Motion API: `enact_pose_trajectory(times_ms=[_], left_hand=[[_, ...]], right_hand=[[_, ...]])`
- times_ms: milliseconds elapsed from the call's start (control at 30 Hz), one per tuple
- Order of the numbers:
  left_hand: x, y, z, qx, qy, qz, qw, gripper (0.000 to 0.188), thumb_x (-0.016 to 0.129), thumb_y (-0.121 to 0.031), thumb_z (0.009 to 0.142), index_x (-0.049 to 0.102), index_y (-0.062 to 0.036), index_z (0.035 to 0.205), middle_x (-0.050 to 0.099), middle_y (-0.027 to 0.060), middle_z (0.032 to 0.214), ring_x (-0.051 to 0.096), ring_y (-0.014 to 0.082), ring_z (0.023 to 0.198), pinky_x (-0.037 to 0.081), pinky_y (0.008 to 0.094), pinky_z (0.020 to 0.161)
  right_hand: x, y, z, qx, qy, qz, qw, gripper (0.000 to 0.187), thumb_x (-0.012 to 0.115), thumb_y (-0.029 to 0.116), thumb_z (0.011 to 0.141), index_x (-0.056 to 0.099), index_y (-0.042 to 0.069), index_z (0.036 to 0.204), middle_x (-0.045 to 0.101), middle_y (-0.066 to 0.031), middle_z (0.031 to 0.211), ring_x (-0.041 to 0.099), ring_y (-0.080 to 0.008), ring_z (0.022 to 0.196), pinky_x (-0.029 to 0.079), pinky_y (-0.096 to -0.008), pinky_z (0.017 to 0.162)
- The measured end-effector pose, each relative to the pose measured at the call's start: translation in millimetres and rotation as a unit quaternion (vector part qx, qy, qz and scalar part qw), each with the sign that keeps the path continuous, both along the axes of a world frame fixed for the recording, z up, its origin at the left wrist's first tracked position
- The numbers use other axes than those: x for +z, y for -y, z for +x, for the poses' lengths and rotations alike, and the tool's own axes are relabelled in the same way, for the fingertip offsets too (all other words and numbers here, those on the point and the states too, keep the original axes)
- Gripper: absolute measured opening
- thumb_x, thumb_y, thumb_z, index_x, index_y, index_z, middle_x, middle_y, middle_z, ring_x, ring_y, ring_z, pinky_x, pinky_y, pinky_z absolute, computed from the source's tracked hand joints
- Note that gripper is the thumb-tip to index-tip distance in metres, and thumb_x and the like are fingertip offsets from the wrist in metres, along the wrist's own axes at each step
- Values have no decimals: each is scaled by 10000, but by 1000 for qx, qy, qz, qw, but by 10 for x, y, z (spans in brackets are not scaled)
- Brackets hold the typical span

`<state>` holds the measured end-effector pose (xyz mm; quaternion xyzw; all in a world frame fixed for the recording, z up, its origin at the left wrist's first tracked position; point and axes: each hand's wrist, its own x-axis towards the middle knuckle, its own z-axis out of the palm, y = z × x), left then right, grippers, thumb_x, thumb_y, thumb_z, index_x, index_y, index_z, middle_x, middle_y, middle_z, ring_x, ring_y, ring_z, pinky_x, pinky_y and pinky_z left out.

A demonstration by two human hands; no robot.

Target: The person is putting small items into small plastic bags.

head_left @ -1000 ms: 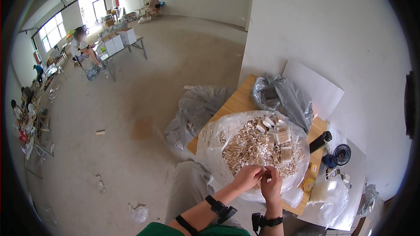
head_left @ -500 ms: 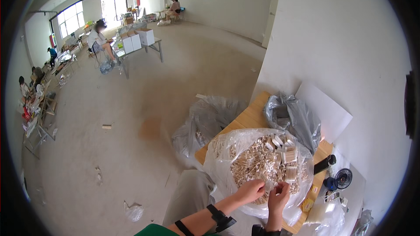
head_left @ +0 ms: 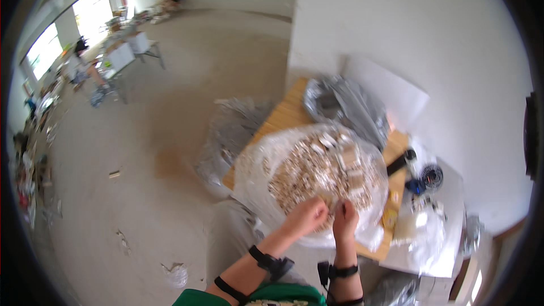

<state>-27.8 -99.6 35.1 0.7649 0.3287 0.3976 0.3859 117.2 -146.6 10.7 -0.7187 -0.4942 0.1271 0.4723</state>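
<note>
Loose cotton swabs (head_left: 300,171) fill an open clear plastic bag (head_left: 249,175) on the near part of a wooden table (head_left: 288,115). Neatly stacked swab bundles (head_left: 355,180) lie on the heap's right side. The left hand (head_left: 309,215) and right hand (head_left: 344,221) are over the heap's near edge, close beside each other, fingers curled. The view is blurred here; whether either grips anything cannot be told. To the right are a black cylinder (head_left: 400,161), yellow packets (head_left: 390,217) and, beyond the table edge, a small fan (head_left: 432,177). A grey plastic bag (head_left: 362,114) occupies the far end; another grey bag (head_left: 229,130) lies on the floor, left.
</note>
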Motion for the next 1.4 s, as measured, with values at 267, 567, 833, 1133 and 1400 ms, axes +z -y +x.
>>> enact_pose_trajectory(times_ms=[267,567,833,1133,1400], left_hand=[[-145,-200,52,46,174,-263,948,329,636,-257,873,503,20,990,587,87,907,560,159,844,440,286,741],[-127,-210,118,17,250,-293,923,277,629,-166,881,581,-6,1102,631,49,934,574,80,843,462,255,688],[-72,-211,186,19,63,-191,979,213,597,-158,902,625,-31,1070,623,27,974,546,74,787,445,213,699],[-245,-234,272,81,129,-132,979,142,604,-147,896,646,-16,932,581,16,871,515,74,760,423,216,681],[-176,-314,321,209,166,-110,957,132,609,-127,892,627,0,856,542,5,806,478,64,694,405,214,636]], right_hand=[[77,-111,-14,71,-595,119,792,202,466,-59,877,499,-5,1068,592,-134,1042,627,-249,923,567,-418,776],[-169,-88,100,78,-330,71,938,338,491,-81,833,512,12,1157,572,-77,1135,509,-139,1074,381,-270,914],[112,-231,17,129,-458,70,877,161,592,58,890,569,3,1039,607,-7,894,544,-60,796,427,-194,713],[46,-252,-4,96,-481,120,863,20,612,47,873,607,28,873,600,18,806,526,-52,745,419,-188,706],[-62,-230,-69,119,-491,81,859,223,527,181,943,469,31,1097,553,-37,1006,528,-80,734,430,-206,714]])
